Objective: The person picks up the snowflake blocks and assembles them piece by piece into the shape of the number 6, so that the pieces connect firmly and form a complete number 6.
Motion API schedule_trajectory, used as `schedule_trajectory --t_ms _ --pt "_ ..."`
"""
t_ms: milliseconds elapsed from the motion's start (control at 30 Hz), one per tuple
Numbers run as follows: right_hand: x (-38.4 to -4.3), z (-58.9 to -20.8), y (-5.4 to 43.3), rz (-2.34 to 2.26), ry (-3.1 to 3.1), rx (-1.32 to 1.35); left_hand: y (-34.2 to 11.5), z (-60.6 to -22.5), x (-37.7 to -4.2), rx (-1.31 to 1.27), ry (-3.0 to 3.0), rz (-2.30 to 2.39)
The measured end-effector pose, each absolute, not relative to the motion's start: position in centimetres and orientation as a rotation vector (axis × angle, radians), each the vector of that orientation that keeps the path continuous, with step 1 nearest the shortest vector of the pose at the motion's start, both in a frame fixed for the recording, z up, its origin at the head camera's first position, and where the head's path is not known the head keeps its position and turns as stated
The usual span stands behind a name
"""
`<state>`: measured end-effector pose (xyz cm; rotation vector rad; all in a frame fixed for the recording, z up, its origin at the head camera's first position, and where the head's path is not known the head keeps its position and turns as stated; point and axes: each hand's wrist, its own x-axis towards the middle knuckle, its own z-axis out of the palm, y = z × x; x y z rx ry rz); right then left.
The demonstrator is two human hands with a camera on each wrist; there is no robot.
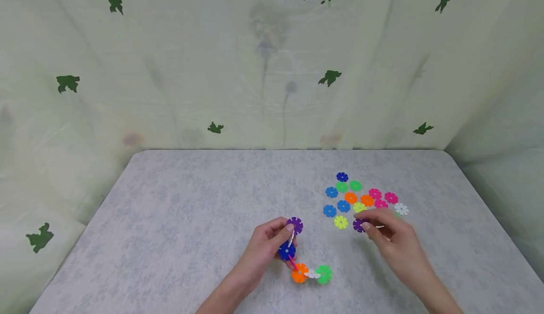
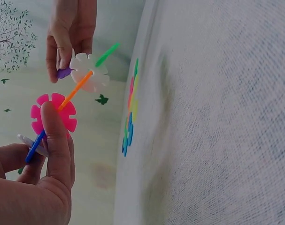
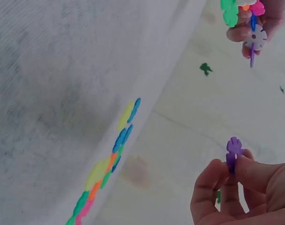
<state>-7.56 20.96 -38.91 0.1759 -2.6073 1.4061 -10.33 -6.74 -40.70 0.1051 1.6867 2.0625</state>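
My left hand (image 1: 265, 245) grips a chain of interlocking plastic snowflake discs near its upper end. A purple disc (image 1: 296, 225) tops the chain, followed by a white one seen edge-on, a blue disc (image 1: 286, 251) and a pink one. Below them hang an orange disc (image 1: 299, 273), a white disc (image 1: 312, 274) and a green disc (image 1: 324, 274). To the right, my right hand (image 1: 397, 238) pinches a loose purple disc (image 3: 234, 147) between thumb and fingers, apart from the chain. In the left wrist view the chain's pink disc (image 2: 69, 117) is partly behind a finger.
Beyond my right hand several loose discs lie flat on the grey table (image 1: 191, 219): blue, green, orange, pink, yellow and white, among them a yellow disc (image 1: 341, 222) and a dark blue disc (image 1: 342, 177). A patterned curtain (image 1: 191, 68) stands behind the table.
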Motion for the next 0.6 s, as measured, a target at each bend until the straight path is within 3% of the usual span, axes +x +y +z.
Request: schedule_trajectory --t_ms 600 --pt "-7.9 -37.6 16.8 1.709 -2.616 0.092 -6.6 -40.5 -10.2 0.071 1.712 2.029"
